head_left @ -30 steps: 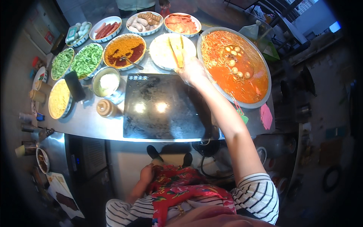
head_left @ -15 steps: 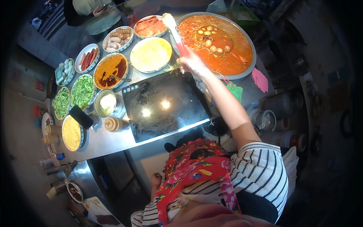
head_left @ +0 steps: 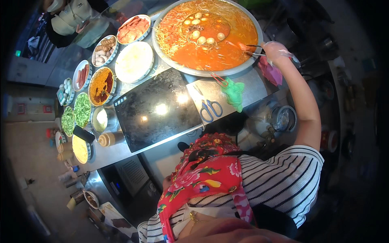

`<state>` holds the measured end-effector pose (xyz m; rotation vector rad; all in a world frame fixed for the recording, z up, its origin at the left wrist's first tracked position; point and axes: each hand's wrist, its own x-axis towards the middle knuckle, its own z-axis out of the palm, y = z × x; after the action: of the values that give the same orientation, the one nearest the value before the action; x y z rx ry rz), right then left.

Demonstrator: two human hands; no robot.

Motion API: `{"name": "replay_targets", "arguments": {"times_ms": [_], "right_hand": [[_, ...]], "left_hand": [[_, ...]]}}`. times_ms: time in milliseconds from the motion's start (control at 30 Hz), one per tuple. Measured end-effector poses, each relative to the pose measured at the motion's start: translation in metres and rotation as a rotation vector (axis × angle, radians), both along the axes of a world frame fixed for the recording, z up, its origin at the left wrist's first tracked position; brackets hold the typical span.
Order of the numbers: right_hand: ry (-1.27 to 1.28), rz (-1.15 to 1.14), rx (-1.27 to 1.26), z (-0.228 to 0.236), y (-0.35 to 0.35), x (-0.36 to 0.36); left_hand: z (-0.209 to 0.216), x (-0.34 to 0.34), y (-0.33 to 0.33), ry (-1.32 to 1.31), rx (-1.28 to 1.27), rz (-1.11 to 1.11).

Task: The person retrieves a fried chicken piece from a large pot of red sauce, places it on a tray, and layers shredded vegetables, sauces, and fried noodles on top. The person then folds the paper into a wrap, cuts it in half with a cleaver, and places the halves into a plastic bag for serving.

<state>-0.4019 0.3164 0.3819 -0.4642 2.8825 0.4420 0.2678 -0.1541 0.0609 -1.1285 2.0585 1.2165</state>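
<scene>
My right hand (head_left: pixel 276 51), in a thin clear glove, is closed on metal tongs (head_left: pixel 252 48) at the right rim of a very large round pan (head_left: pixel 210 74). The tong tips reach over the pan's orange-red broth, which holds noodles or sprouts and several pale balls. My arm stretches up from my striped sleeve at the lower right. My left hand is hidden below the red flowered apron (head_left: pixel 204 178).
A black flat griddle (head_left: pixel 156 109) lies in front of me, with blue-handled scissors (head_left: pixel 210 110), a green cloth (head_left: pixel 234 91) and a pink cloth (head_left: pixel 269 73) beside it. Several bowls of toppings, such as a sauce bowl (head_left: pixel 101 85) and greens (head_left: pixel 82 109), line the counter's left. Another person (head_left: pixel 69 20) stands at the far top left.
My right hand has moved from the pale plate beside the pan over to the pan's right rim and now holds tongs. The view has swung and tilted.
</scene>
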Motion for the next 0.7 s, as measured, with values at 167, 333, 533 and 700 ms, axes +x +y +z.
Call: {"name": "replay_targets", "arguments": {"times_ms": [167, 333, 533, 700], "right_hand": [[-0.009, 0.101, 0.165, -0.022, 0.005, -0.024], [0.118, 0.169, 0.037, -0.043, 0.015, -0.039], [0.109, 0.117, 0.059, -0.027, 0.012, -0.057], [0.125, 0.176, 0.067, 0.019, 0.016, -0.066]], "left_hand": [[0.014, -0.002, 0.006, -0.057, -0.084, -0.034], [0.021, -0.01, 0.012, -0.091, -0.154, -0.005], [0.024, -0.012, 0.023, -0.069, -0.081, 0.01], [0.016, -0.005, 0.028, -0.059, -0.085, -0.006]]}}
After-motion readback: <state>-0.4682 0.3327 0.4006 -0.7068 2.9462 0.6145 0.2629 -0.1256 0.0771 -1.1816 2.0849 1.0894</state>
